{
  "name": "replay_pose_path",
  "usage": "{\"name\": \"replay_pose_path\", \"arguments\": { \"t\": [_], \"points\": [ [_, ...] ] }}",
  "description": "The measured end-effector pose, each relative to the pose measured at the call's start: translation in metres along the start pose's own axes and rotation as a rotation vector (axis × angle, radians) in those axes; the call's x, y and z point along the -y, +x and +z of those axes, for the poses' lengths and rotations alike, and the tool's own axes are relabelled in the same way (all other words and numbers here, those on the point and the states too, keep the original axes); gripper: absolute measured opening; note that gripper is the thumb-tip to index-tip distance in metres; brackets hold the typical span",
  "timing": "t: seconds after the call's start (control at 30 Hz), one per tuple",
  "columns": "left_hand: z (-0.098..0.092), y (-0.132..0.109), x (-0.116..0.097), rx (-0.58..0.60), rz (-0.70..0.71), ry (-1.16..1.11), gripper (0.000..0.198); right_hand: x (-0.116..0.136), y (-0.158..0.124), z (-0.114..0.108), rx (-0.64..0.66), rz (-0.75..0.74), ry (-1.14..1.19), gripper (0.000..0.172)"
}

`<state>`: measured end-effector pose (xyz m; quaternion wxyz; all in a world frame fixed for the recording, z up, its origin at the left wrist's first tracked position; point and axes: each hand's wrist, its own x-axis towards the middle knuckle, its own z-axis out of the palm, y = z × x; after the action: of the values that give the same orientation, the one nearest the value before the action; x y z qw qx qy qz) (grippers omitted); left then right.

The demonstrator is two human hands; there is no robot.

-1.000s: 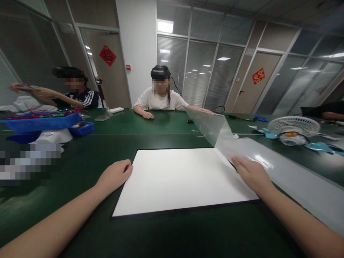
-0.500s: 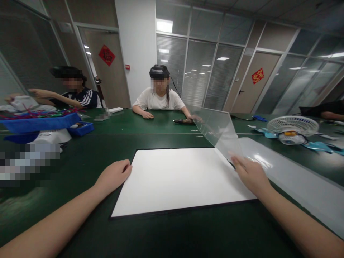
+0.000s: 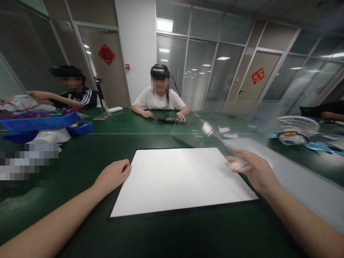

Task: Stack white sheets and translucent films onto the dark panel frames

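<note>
A white sheet with a black border [image 3: 177, 179] lies flat on the green table in front of me. My left hand [image 3: 114, 175] rests at its left edge, fingers curled and closed on that side. Over its far right corner, my right hand [image 3: 254, 168] holds a clear plastic sheet [image 3: 207, 128] between thumb and fingers. The plastic is tilted up and blurred by motion, so its full outline is hard to follow. Part of my right hand shows through it.
Another pale, glossy sheet [image 3: 298, 179] lies to the right. Beyond it is a white fan [image 3: 295, 129] with blue blades [image 3: 322, 147]. Blue trays [image 3: 40, 123] holding wires stand at left. Two people sit across the table, one with a hand [image 3: 181, 116] by a dark tool [image 3: 166, 119].
My right hand has turned and shifted slightly right, swinging the clear plastic sheet with it. My left hand stays put. The person opposite has moved the dark tool to the left.
</note>
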<state>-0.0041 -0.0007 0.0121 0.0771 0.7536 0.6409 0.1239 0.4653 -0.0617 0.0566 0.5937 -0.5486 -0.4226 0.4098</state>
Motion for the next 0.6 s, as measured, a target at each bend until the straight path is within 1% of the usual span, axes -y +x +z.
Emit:
{"name": "replay_pose_path", "arguments": {
  "t": [0.13, 0.23, 0.33, 0.4, 0.43, 0.47, 0.53, 0.6],
  "points": [
    [0.002, 0.001, 0.004, -0.004, -0.012, -0.065, 0.032, 0.004, 0.003, -0.007, 0.054, 0.15, 0.069, 0.031],
    [0.002, 0.003, 0.01, -0.041, -0.085, -0.244, 0.035, 0.0, 0.008, -0.014, 0.13, 0.201, 0.118, 0.029],
    [0.0, 0.006, 0.017, -0.145, -0.163, -0.594, 0.042, -0.005, 0.013, -0.022, 0.208, 0.259, 0.167, 0.028],
    [-0.003, 0.007, 0.021, -0.193, -0.177, -0.918, 0.048, -0.008, 0.015, -0.028, 0.265, 0.303, 0.194, 0.027],
    [-0.005, 0.007, 0.022, -0.196, -0.18, -1.093, 0.049, -0.009, 0.015, -0.03, 0.298, 0.32, 0.201, 0.027],
    [-0.008, 0.007, 0.023, -0.183, -0.185, -1.261, 0.05, -0.01, 0.015, -0.031, 0.333, 0.334, 0.203, 0.028],
    [-0.013, 0.006, 0.024, -0.12, -0.197, -1.537, 0.048, -0.012, 0.013, -0.032, 0.413, 0.351, 0.187, 0.031],
    [-0.016, 0.004, 0.023, -0.058, -0.2, -1.689, 0.047, -0.013, 0.01, -0.03, 0.498, 0.358, 0.151, 0.034]
  ]
}}
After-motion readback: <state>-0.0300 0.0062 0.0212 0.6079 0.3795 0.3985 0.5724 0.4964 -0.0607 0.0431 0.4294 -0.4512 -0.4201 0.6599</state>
